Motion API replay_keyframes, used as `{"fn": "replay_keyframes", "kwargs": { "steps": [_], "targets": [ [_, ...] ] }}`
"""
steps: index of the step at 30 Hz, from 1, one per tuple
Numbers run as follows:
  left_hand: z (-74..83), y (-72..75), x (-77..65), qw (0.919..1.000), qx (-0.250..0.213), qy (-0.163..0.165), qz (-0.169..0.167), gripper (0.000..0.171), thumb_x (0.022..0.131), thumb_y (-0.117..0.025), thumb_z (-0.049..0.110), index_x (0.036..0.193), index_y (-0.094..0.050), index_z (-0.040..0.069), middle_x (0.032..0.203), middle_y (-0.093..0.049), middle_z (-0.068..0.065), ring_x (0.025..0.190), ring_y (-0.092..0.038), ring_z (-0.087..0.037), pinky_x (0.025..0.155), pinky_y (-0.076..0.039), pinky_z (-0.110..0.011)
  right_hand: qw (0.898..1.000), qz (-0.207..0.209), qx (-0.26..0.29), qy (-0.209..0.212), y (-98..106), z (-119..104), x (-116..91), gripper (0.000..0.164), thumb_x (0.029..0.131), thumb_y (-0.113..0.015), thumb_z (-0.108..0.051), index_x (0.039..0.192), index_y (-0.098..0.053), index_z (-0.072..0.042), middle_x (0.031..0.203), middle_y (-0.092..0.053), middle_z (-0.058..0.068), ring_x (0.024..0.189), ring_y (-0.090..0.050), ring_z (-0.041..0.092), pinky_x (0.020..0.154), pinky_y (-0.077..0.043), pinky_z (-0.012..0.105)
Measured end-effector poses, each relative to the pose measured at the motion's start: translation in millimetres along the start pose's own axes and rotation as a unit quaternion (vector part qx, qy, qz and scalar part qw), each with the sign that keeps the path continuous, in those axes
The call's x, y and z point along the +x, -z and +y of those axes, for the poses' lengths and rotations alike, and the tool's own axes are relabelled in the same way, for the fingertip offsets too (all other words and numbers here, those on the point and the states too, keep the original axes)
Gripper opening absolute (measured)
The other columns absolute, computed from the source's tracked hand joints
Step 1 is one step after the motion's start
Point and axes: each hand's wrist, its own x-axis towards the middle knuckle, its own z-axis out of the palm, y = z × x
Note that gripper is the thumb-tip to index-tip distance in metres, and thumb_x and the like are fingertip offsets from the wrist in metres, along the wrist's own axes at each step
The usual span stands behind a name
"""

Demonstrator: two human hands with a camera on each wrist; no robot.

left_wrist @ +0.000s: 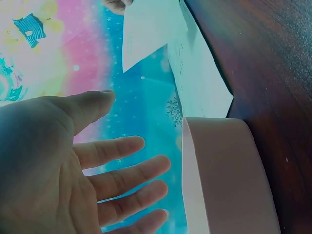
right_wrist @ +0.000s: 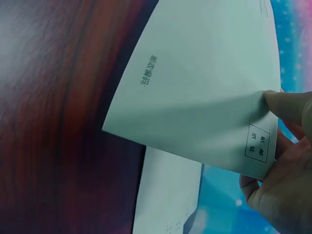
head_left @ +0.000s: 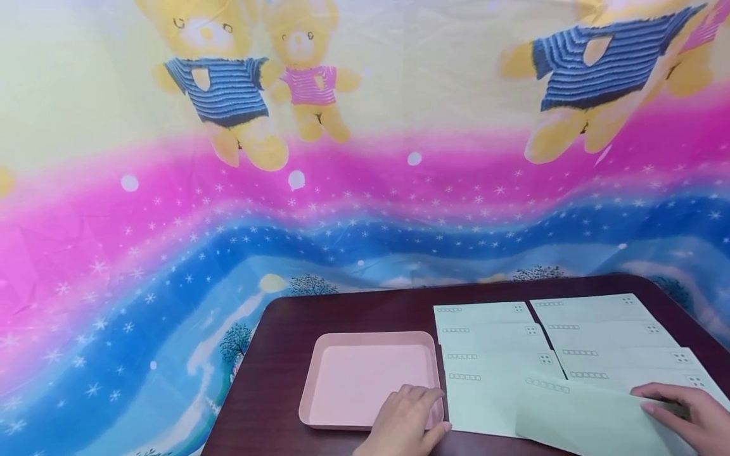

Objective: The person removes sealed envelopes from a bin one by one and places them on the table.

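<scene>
My right hand (head_left: 687,408) pinches a pale green envelope (head_left: 593,415) by its upper right edge, thumb on one face and fingers behind. The envelope is raised at a slant over the lower ends of two columns of envelopes. Seen from the right wrist, the held envelope (right_wrist: 195,92) shows a printed stamp box near my thumb and characters at the opposite edge. My left hand (head_left: 405,418) is over the near right corner of a pink tray (head_left: 353,380). In the left wrist view its fingers (left_wrist: 131,173) are spread and hold nothing, beside the tray's wall (left_wrist: 229,170).
Overlapping envelopes lie in a left column (head_left: 485,402) and a right column (head_left: 604,335), their printed top edges showing. The dark wooden table (head_left: 274,380) has rounded far corners. Behind it hangs a cloth (head_left: 365,190) printed with bears and snowflakes.
</scene>
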Motion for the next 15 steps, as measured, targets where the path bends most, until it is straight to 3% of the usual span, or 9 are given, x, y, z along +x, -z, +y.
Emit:
{"fn": "replay_keyframes", "kwargs": {
  "steps": [4, 7, 11, 15],
  "targets": [
    [0.7, -1.8, 1.0, 1.0, -0.003, -0.001, 0.001, 0.04, 0.086, -0.059, 0.046, 0.114, -0.063, 0.018, 0.105, -0.066, 0.006, 0.095, -0.057, -0.009, 0.073, -0.045, -0.023, 1.0, -0.017, -0.005, 0.01, 2, 12, 0, 0.016, 0.088, -0.059, -0.008, 0.093, -0.067, 0.006, 0.082, -0.063, -0.021, 0.074, -0.056, -0.01, 0.058, -0.048, 0.022],
    [1.6, -4.1, 1.5, 1.0, -0.004, -0.001, -0.005, 0.041, 0.086, -0.058, 0.047, 0.115, -0.063, 0.018, 0.106, -0.066, 0.006, 0.095, -0.057, -0.009, 0.073, -0.045, -0.022, 1.0, 0.008, -0.023, 0.007, 0, 18, -1, 0.011, 0.086, -0.062, -0.007, 0.088, -0.067, 0.003, 0.079, -0.063, -0.02, 0.072, -0.055, -0.01, 0.056, -0.047, 0.021],
    [3.0, -6.8, 2.6, 0.9998, -0.002, -0.005, -0.019, 0.042, 0.087, -0.057, 0.048, 0.116, -0.062, 0.019, 0.105, -0.065, 0.007, 0.094, -0.056, -0.008, 0.072, -0.044, -0.021, 0.996, 0.057, -0.059, -0.027, -3, 22, -1, 0.008, 0.08, -0.068, -0.008, 0.084, -0.068, -0.001, 0.074, -0.061, -0.019, 0.069, -0.052, -0.011, 0.056, -0.047, 0.022],
    [4.0, -8.5, 4.5, 0.9997, 0.008, -0.016, -0.014, 0.042, 0.087, -0.056, 0.049, 0.115, -0.063, 0.02, 0.102, -0.065, 0.008, 0.091, -0.056, -0.007, 0.07, -0.042, -0.02, 0.992, 0.053, -0.093, -0.066, 0, 24, 3, 0.012, 0.079, -0.07, -0.01, 0.087, -0.069, -0.002, 0.076, -0.065, -0.008, 0.068, -0.051, -0.012, 0.058, -0.048, 0.023]
  ]
}}
